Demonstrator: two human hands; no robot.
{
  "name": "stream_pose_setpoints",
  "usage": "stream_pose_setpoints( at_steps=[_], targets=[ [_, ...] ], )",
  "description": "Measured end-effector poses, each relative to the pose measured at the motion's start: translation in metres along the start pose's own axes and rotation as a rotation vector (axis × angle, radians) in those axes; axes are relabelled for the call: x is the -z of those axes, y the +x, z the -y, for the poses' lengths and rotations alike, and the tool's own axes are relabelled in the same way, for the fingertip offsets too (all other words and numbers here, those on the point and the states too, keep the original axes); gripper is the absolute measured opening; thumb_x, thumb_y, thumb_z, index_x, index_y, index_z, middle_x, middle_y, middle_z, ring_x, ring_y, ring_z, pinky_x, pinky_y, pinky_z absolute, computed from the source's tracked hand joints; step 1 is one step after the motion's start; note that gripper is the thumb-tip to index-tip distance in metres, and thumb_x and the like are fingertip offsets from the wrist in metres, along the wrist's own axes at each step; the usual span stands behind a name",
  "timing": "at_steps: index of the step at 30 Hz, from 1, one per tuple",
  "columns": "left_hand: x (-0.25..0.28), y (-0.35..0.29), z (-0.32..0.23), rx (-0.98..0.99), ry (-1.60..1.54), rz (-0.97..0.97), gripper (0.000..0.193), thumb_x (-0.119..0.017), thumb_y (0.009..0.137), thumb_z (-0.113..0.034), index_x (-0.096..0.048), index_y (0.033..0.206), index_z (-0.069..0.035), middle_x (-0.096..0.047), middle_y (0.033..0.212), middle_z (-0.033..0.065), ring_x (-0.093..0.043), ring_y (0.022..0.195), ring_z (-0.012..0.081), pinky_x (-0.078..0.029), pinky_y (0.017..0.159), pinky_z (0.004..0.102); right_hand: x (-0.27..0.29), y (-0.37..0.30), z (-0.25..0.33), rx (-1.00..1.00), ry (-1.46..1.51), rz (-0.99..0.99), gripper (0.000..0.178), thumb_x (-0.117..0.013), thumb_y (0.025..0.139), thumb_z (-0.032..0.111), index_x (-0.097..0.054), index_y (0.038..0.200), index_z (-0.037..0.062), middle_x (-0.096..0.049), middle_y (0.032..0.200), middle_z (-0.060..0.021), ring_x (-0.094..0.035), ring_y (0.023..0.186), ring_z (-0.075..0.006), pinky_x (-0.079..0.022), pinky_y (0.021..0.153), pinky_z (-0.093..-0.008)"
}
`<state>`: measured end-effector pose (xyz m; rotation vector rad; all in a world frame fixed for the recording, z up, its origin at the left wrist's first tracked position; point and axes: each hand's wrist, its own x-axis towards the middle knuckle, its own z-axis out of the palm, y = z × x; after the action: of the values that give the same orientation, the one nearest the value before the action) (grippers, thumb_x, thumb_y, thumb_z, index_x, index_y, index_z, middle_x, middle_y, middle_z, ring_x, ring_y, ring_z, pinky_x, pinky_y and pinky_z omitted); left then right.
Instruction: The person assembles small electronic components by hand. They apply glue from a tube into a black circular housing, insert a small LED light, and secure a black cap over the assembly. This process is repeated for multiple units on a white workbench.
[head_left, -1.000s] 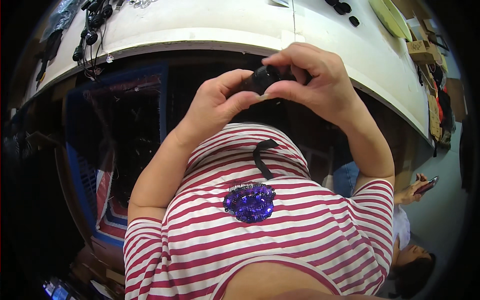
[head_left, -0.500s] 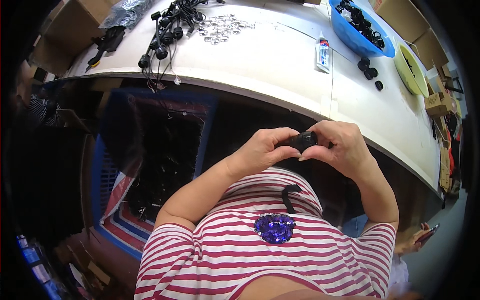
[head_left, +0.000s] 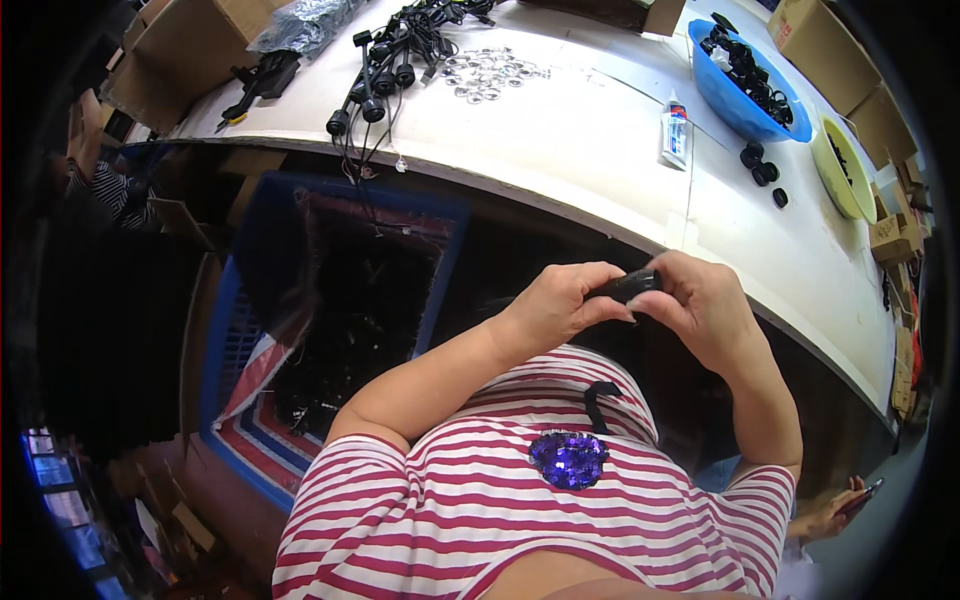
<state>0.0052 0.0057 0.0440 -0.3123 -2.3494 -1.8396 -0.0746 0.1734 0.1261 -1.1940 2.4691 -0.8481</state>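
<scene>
Between my two hands, just off the front edge of the white table, is a black cylindrical part (head_left: 634, 287) with a ridged ring. The fingers and thumb of my left hand (head_left: 555, 308) are closed on one end of it. My right hand (head_left: 708, 308) grips the other end, thumb and fingers curled round it. Its hidden ends do not show what exactly it is. On the table beyond lie a white tube (head_left: 674, 138) with a blue and red label and several small round black caps (head_left: 762, 172).
A blue bowl (head_left: 738, 116) of black parts and a yellow bowl (head_left: 846, 190) stand at the right. Clear round lenses (head_left: 488, 72) and black corded sockets (head_left: 372, 88) lie further left. Below the table is a blue crate (head_left: 222, 375); another person's hand (head_left: 832, 518) holds a phone.
The whole view has shifted, so the table and my hands sit further right and slightly lower. The black part has tilted between my hands, and both still hold it.
</scene>
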Motion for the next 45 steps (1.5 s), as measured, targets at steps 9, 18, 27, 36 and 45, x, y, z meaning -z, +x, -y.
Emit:
stream_pose_setpoints(
  at_steps=[9, 18, 27, 36, 45],
  targets=[
    [-0.005, 0.0, -0.008, -0.042, 0.096, -0.152, 0.029, -0.07, 0.072, -0.022, -0.06, 0.091, -0.002, -0.06, 0.075, 0.0141, -0.057, 0.063, 0.0284, -0.046, 0.058, 0.031, -0.013, 0.0, -0.006, 0.019, 0.19, -0.144, 0.024, -0.064, 0.078, 0.022, -0.058, 0.089, 0.0019, -0.057, 0.062, -0.0103, -0.05, 0.049, -0.0198, -0.042, 0.05, -0.0295],
    [-0.009, -0.001, -0.006, 0.052, -0.036, -0.199, 0.023, -0.067, 0.077, -0.013, -0.06, 0.095, 0.0, -0.062, 0.077, 0.0067, -0.059, 0.068, 0.0127, -0.046, 0.06, 0.0247, -0.01, 0.006, 0.002, -0.086, 0.24, -0.036, 0.028, -0.058, 0.083, 0.024, -0.059, 0.095, -0.0012, -0.061, 0.068, -0.0121, -0.06, 0.056, -0.0188, -0.047, 0.054, -0.0284],
    [0.008, 0.017, -0.005, -0.078, -0.866, -0.424, 0.044, -0.045, 0.088, -0.044, -0.042, 0.107, -0.004, -0.033, 0.062, -0.0041, -0.026, 0.049, 0.0048, -0.024, 0.045, 0.02, -0.118, -0.009, -0.034, 0.012, 0.589, 0.268, 0.029, -0.046, 0.091, 0.028, -0.053, 0.097, 0.0009, -0.057, 0.074, -0.012, -0.056, 0.069, -0.0237, -0.044, 0.065, -0.033],
    [0.019, 0.03, -0.01, 0.02, -0.754, -0.542, 0.061, -0.041, 0.088, -0.05, -0.033, 0.128, -0.005, -0.054, 0.108, 0.0141, -0.053, 0.096, 0.0212, -0.04, 0.082, 0.0325, -0.063, -0.034, -0.019, -0.16, 1.048, 0.022, 0.023, -0.045, 0.09, 0.012, -0.053, 0.105, -0.0033, -0.05, 0.06, -0.0028, -0.044, 0.05, -0.006, -0.035, 0.046, -0.0183],
    [-0.001, -0.042, -0.14, -0.393, -0.877, -0.03, 0.022, -0.058, 0.082, -0.036, -0.062, 0.087, -0.015, -0.055, 0.082, -0.0026, -0.045, 0.076, 0.0139, -0.037, 0.068, 0.0275, 0.145, -0.057, -0.028, 0.109, 1.114, -0.579, 0.038, -0.04, 0.092, 0.025, -0.051, 0.111, -0.0072, -0.043, 0.055, -0.0007, -0.038, 0.043, -0.0084, -0.031, 0.039, -0.0196]
  ],
)
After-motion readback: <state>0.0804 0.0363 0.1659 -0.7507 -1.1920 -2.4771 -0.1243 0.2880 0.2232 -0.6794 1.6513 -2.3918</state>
